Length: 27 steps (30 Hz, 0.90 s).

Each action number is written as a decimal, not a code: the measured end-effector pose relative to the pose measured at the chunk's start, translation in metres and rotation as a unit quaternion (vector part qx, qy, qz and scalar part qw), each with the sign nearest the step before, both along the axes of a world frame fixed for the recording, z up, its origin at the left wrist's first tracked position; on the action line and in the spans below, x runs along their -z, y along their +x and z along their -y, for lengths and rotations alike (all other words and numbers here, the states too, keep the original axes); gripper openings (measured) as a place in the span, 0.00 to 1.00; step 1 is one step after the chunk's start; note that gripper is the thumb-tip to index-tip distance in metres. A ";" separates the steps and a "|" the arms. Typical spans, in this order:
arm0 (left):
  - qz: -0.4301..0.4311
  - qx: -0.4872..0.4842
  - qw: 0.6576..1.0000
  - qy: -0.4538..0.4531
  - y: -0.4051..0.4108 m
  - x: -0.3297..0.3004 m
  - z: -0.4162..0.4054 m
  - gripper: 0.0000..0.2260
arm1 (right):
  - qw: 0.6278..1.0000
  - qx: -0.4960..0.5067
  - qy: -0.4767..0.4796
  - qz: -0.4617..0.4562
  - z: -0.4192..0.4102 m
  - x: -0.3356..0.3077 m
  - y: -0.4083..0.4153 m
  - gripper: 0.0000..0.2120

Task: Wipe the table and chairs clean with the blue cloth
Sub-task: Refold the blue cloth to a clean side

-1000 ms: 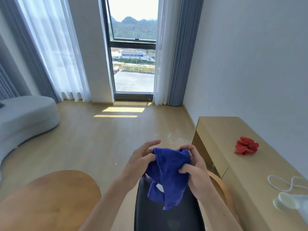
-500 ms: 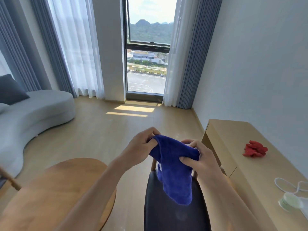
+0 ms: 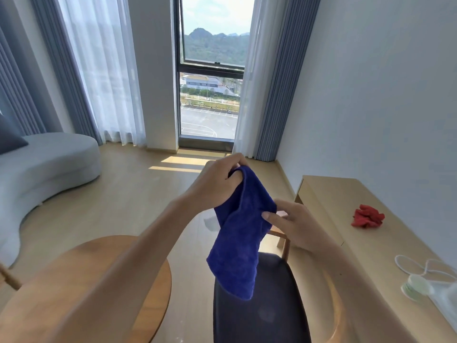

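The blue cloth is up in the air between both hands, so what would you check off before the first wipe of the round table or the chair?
1. Blue cloth gripped: ok, left hand holds its top, right hand pinches its edge.
2. Cloth folded into a pad: not ok, it hangs loose.
3. Cloth touching a surface: not ok, it hangs above the chair seat.
4. Round table free of objects: cannot tell, the left arm hides most of it.
5. Right cloth chosen: ok, the red cloth lies apart on the sideboard.
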<state>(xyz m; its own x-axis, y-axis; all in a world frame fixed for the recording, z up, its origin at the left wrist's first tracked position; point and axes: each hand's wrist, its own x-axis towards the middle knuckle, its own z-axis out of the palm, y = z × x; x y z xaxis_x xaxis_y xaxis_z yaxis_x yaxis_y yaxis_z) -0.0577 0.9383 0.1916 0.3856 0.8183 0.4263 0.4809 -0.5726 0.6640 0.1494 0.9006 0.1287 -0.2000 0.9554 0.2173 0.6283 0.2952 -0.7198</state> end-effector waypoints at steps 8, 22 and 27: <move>-0.043 -0.004 0.995 0.088 0.013 -0.044 -0.017 0.10 | 0.999 0.027 0.024 0.014 -0.018 -0.017 -0.010 0.12; -0.109 -0.063 0.985 0.118 0.011 -0.074 -0.033 0.11 | 0.985 0.156 0.070 0.020 -0.031 -0.058 -0.054 0.09; -0.085 -0.101 0.980 0.148 -0.008 -0.086 -0.032 0.12 | 0.985 0.147 0.064 0.065 -0.049 -0.051 -0.040 0.10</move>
<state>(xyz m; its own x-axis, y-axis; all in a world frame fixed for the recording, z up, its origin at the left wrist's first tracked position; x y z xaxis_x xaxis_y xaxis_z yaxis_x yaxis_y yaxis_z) -0.0655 0.9705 0.2773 0.3137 0.7353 0.6008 0.6938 -0.6095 0.3836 0.1096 0.9500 0.1799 0.0468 0.9429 0.3299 0.7846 0.1697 -0.5963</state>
